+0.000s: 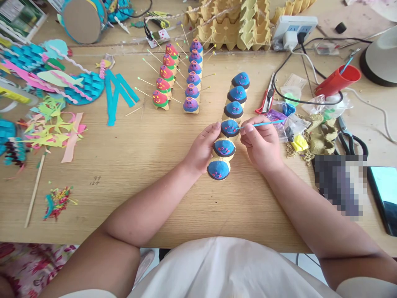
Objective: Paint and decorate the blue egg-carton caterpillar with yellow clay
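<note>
A strip of egg-carton cups (233,109) covered in blue clay with dark rims lies in front of me, and its cups bear small clay faces. My left hand (205,145) grips the strip along its left side, thumb near the fourth cup from the far end. In my right hand (260,140) is a thin blue clay tool (268,123), pinched between thumb and fingers. Its tip touches or nearly touches the right side of that same cup's face. Pink cheek dots show on the nearer faces.
Two finished-looking carton strips, one red and green (161,98), one purple (191,103), stand behind with pins sticking out. At right lie a utility knife (267,94), clay bags (300,142), scissors (349,136), a red cup (338,80) and a phone (384,198). Paper scraps (56,128) spread leftward.
</note>
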`<state>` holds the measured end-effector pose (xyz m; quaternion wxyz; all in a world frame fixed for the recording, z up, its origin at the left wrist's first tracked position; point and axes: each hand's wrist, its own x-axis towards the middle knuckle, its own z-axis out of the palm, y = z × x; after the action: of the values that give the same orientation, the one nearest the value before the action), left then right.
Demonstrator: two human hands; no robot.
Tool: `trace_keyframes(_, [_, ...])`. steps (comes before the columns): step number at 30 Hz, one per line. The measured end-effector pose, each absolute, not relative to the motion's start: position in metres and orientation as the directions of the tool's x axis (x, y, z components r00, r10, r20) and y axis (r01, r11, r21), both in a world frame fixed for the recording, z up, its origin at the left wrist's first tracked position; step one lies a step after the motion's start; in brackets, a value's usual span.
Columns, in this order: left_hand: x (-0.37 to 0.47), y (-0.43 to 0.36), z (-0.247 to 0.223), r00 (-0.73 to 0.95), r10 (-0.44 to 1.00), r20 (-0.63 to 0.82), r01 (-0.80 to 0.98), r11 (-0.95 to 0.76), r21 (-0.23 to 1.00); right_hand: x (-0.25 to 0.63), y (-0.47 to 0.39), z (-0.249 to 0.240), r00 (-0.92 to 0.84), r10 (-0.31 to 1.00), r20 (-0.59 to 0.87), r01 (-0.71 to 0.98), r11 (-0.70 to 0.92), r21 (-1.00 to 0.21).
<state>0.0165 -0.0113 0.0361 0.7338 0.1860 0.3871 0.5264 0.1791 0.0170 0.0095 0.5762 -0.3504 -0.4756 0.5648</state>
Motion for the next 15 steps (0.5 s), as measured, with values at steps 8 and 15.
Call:
trace_keyframes(8, [0.0180,-0.0113,0.0394,0.123,0.909,-0.399,-0.627,0.383,0.679,0.1797,0.0163,0.0085,-0.093,0.984,0.150,-0.325,0.112,-0.939])
trace_keyframes(15, [0.0170,-0.0111,0.0362,0.130,0.921,-0.369,-0.619,0.366,0.695,0.1811,0.0173,0.0061,-0.104,0.978,0.178,-0.325,0.136,-0.936])
